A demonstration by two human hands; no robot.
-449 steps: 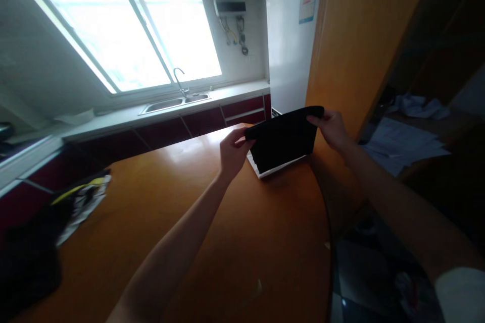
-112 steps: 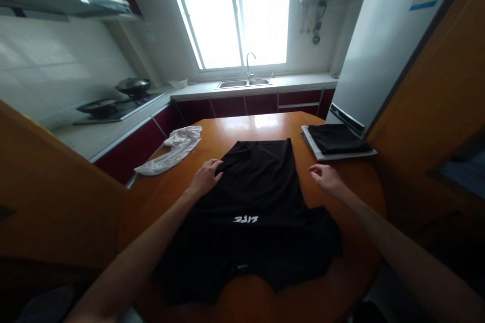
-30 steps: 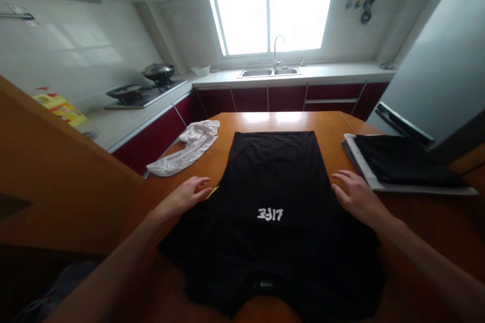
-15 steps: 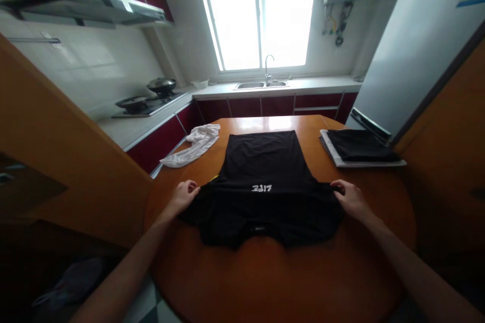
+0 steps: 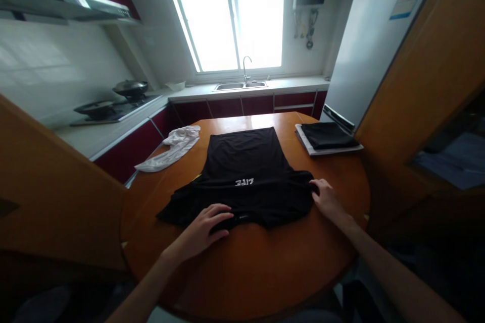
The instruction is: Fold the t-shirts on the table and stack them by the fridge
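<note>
A black T-shirt [image 5: 244, 156] lies spread on the wooden table, collar toward me, with small white lettering across it. My left hand [image 5: 206, 227] is over the near edge beside the collar, fingers stretched and apart, thumb low; whether it touches the cloth I cannot tell. At the right sleeve, my right hand [image 5: 326, 201] has its fingertips closed on the sleeve's edge. The left sleeve lies flat with no hand on it.
A crumpled white garment [image 5: 172, 147] rests at the table's far left. At the far right sits a folded stack of black and white cloth [image 5: 329, 137]. Beyond the round-ended table [image 5: 257, 272] are a counter with a sink [image 5: 229, 87], a stove with pans, and a fridge [image 5: 364, 45].
My left hand has let go of the left sleeve and moved right to the collar. My right hand stays at the right sleeve. The whole view has shifted with my head.
</note>
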